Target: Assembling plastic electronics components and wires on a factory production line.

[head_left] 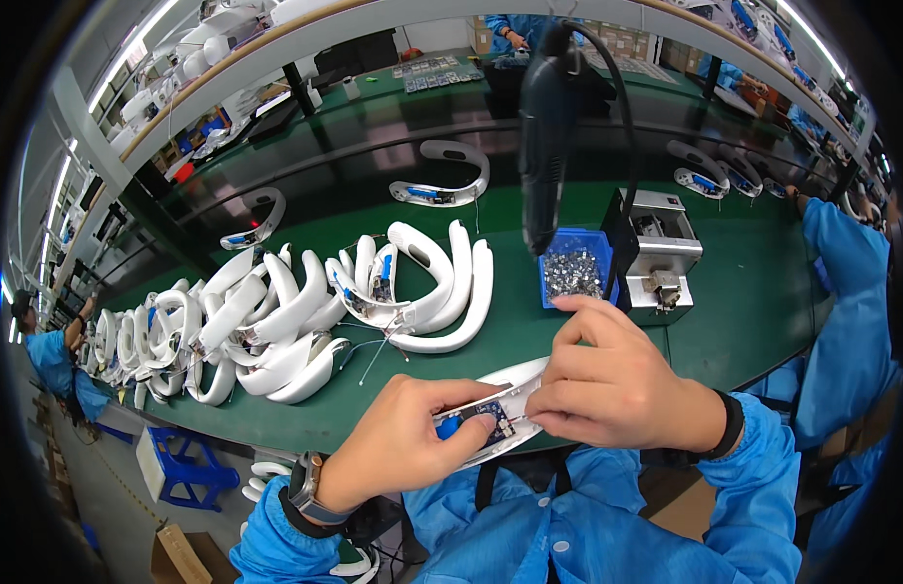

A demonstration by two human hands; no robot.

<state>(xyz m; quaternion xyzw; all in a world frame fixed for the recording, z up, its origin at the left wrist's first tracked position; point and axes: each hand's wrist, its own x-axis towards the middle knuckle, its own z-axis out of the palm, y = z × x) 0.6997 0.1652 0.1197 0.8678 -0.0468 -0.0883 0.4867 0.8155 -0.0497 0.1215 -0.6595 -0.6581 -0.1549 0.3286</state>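
Observation:
In front of my body is an opened white curved neckband housing [518, 407], its hollow side facing up. My left hand [408, 433] is closed around its left part, with the thumb pressed beside a small blue circuit board [492, 424]. A blue block [450, 425] sits in the shell next to that thumb. My right hand [607, 384] is pinched at the inside of the shell, to the right of the board. Its fingertips hide whatever is between them. Above my hands hangs a dark electric screwdriver [546, 146], blurred, touching neither hand.
A blue bin [576, 268] of small metal parts stands beyond my right hand, beside a metal box-shaped machine [663, 258]. White neckbands [276, 311] lie heaped on the green bench at left. More neckbands [440, 185] rest on the dark conveyor. A co-worker's sleeve [846, 292] is at right.

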